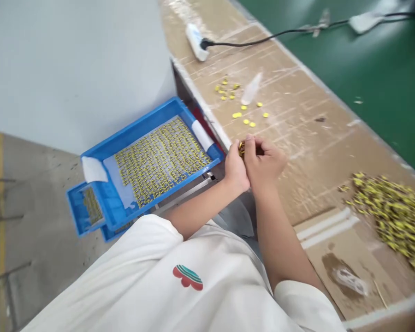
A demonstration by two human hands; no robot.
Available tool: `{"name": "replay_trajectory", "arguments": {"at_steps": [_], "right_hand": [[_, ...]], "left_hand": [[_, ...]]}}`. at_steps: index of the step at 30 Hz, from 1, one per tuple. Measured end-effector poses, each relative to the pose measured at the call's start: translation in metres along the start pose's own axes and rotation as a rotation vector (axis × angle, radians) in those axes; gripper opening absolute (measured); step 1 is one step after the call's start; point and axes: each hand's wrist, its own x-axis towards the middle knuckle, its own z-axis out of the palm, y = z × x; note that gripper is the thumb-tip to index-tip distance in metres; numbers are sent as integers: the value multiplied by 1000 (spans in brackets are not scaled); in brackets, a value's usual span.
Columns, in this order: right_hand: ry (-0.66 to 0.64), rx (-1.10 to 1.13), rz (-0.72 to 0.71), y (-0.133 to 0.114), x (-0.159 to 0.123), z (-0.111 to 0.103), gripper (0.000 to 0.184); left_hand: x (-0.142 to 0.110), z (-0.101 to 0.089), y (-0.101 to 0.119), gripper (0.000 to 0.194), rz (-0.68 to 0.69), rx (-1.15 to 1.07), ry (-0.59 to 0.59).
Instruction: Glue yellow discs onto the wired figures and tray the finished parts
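Note:
My left hand (235, 167) is cupped at the table's edge, with small yellow-and-brown pieces (241, 148) showing between its fingers. Pressed against it, my right hand (265, 163) has its fingers curled over the same pieces; what its fingertips pinch is hidden. Just beyond both hands, loose yellow discs (246, 121) lie scattered on the table around a whitish translucent nozzle-like piece (251, 89). To the left, a blue tray (124, 140) holds rows of similar small pieces on a pale sheet.
A large heap of yellow-and-brown pieces (397, 216) covers the table's right side. Nearer me lies stained cardboard (376, 272) with a clear plastic item (351, 281). A power strip (196, 42) with a black cable (249, 44) is at the back. Another blue tray (76, 210) sits lower left.

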Motion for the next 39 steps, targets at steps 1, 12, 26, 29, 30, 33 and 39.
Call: {"name": "replay_trajectory", "arguments": {"at_steps": [1,12,26,29,30,33,39], "right_hand": [[-22,11,-37,-8,-4,9,42],[-159,175,-382,-40,-27,60,37],[-97,-251,-141,64,-6,77,41],[-89,-192,-84,58,-7,73,39],[-84,-158,-65,57,-8,71,38],[-76,-89,-27,55,-8,70,35],[-88,-66,-55,55,-9,69,38]], "left_hand": [[-2,-8,11,36,6,-58,30],[-49,-177,169,34,361,5,268],[-93,-412,257,38,129,702,1056],[-85,-421,250,39,51,805,1085],[-84,-423,249,39,34,843,1094],[-81,-425,250,39,-4,954,1123],[-78,-433,257,39,-39,1116,1141]]}}
